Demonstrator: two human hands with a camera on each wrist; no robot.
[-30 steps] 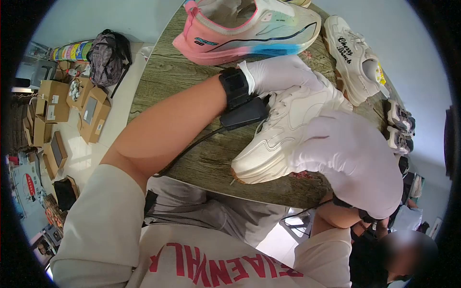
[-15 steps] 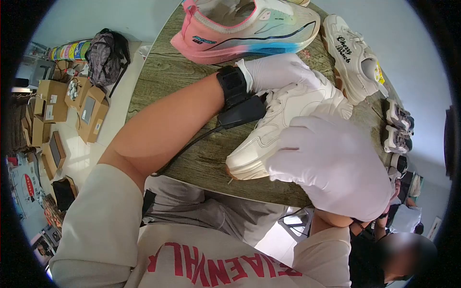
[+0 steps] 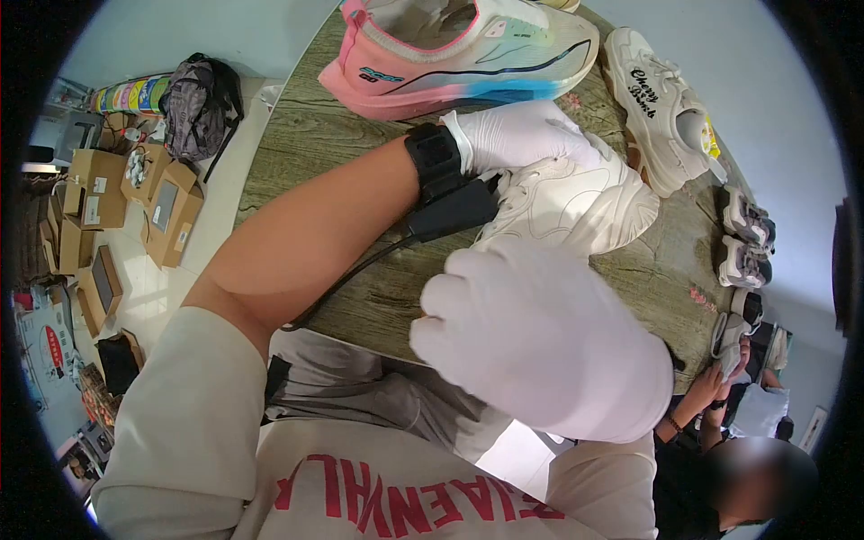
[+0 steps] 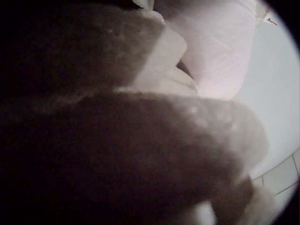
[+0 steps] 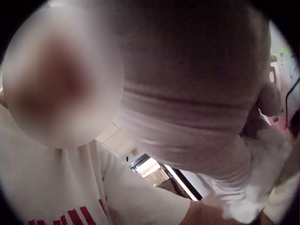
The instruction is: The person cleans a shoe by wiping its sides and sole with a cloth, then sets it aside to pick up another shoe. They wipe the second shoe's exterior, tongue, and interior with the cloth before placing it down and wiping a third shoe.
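A white lace-up sneaker (image 3: 576, 202) lies on the wooden table before me, its toe toward my body. My gloved left hand (image 3: 526, 137) grips it at the ankle opening, the fingertips hidden inside or behind the upper. Over the toe lies my gloved right hand (image 3: 544, 337), fingers curled round the front and covering nearly all of it. The left wrist view is dark, with a pale gloved hand (image 4: 215, 51) at its top. In the right wrist view the gloved right hand (image 5: 187, 93) fills the middle; I cannot tell what is under its fingers.
A pink, white and blue running shoe (image 3: 468, 67) stands behind the left hand. A white lettered sneaker (image 3: 657, 112) is at the back right, with grey-and-white shoes (image 3: 747, 225) beyond. A black cable (image 3: 351, 279) runs from the left wrist device. Another person's hands (image 3: 711, 387) are at lower right.
My right hand has slid from the sneaker's side toward me and to the left, onto the toe, uncovering the side and heel. The left hand keeps its hold almost unmoved.
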